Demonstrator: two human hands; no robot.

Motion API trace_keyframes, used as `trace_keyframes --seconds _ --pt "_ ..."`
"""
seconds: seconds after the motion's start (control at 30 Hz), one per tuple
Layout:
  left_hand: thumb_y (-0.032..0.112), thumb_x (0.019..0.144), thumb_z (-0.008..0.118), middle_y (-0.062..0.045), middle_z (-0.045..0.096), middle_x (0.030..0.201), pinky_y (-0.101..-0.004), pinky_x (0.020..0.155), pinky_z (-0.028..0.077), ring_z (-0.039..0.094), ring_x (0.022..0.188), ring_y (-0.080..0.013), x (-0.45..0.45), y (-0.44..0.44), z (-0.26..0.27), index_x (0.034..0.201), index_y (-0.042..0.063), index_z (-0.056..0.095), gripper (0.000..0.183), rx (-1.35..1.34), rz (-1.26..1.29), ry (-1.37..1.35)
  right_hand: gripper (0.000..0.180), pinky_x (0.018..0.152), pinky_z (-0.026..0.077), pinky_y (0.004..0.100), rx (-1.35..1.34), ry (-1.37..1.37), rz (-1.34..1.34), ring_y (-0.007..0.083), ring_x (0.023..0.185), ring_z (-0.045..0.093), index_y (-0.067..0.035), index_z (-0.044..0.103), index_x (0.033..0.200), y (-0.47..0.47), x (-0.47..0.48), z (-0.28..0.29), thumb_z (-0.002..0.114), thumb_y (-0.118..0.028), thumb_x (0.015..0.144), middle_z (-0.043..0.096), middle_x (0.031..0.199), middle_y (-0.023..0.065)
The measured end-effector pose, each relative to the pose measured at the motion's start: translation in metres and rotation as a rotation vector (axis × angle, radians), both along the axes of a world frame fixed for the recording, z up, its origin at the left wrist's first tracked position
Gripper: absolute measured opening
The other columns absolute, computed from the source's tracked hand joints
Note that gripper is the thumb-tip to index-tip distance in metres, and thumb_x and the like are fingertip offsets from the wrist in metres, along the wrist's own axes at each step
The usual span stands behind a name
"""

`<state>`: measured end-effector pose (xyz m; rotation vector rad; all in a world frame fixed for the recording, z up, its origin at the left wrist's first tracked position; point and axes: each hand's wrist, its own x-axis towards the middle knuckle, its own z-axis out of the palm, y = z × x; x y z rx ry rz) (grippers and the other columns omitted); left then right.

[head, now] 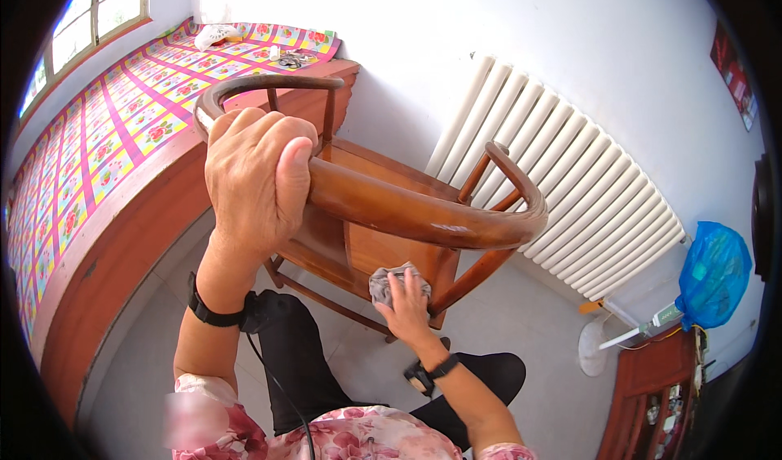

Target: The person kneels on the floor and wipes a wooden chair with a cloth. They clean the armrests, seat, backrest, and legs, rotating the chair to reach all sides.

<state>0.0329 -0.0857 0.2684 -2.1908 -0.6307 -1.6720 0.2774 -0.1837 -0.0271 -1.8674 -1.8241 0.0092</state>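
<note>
A brown wooden armchair (421, 219) with a curved top rail stands before me, its back towards me. My left hand (259, 170) is wrapped around the rail at its left bend, thumb on the near side. Lower down, my right hand (406, 307) presses a crumpled grey cloth (391, 282) against the rear edge of the wooden seat (391, 246), close to a right rear post. Part of the cloth is hidden under my fingers. The rail covers some of the seat from above.
A raised ledge with a flowered plastic cover (122, 118) runs along the left. A white radiator (568, 179) lines the wall behind the chair. To the right are a standing fan (635, 335) with a blue bag (715, 277) over its head and a reddish wooden cabinet (650, 368).
</note>
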Motion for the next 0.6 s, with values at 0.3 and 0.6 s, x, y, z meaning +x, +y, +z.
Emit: trace_keyframes --seconds 0.3,0.6 --pt "0.021 0.101 0.049 -0.006 0.053 0.069 -0.0364 0.073 0.038 0.049 0.066 -0.0253 -0.001 0.008 -0.002 0.082 0.006 0.062 0.028 0.006 -0.041 0.008 0.078 0.112 0.031 0.0654 0.164 0.040 -0.350 0.0480 0.144 0.033 -0.011 0.043 0.152 0.163 0.034 -0.053 0.070 -0.048 0.090 0.037 0.157 0.0229" --pt "0.026 0.103 0.045 -0.005 0.052 0.067 -0.0358 0.074 0.038 0.050 0.066 -0.0243 -0.001 0.010 -0.004 0.082 0.005 0.063 0.034 -0.012 -0.045 0.005 0.038 0.108 0.036 0.0611 0.082 -0.046 0.163 0.0302 0.141 0.040 -0.017 0.067 0.125 0.166 0.001 -0.003 0.068 -0.037 0.093 0.050 0.150 0.0102"
